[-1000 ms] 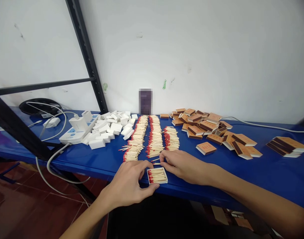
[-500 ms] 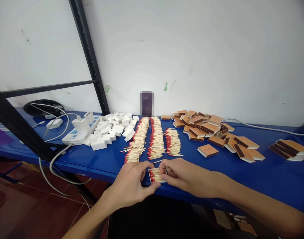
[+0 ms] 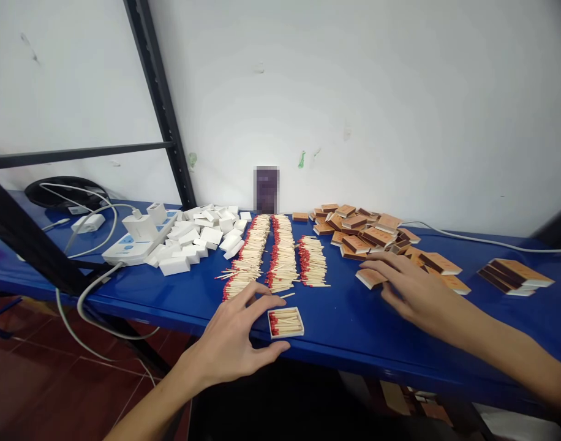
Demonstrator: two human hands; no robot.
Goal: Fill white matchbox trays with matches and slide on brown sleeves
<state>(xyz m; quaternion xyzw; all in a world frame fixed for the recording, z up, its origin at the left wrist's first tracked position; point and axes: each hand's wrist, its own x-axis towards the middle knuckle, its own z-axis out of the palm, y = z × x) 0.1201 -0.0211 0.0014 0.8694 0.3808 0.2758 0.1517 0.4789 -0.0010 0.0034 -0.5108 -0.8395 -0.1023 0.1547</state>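
Note:
My left hand (image 3: pixel 241 334) is open around the left side of a small white matchbox tray (image 3: pixel 301 334). Thumb and fingers stand apart, with gaps to the tray. Red-tipped matches (image 3: pixel 286 321) lie side by side in it. My right hand (image 3: pixel 411 291) reaches over a single orange matchbox sleeve (image 3: pixel 368 278), fingers stretched across its right part and thumb apart. Whether the fingertips touch the sleeve is hard to tell. Behind the tray, loose matches lie in long rows (image 3: pixel 283 251), with a shorter row (image 3: pixel 312 260) to the right.
White trays (image 3: pixel 200 233) are heaped at the left, orange sleeves (image 3: pixel 354 226) at the right, with a small stack (image 3: pixel 514 275) farther right. A power strip (image 3: pixel 136 242) with cables and a black shelf post (image 3: pixel 165 104) stand left. The blue shelf's front edge (image 3: pixel 345 358) is close.
My right hand has left the matches in the tray and moved right to the single sleeve. My left hand has loosened from the tray. The view has shifted slightly.

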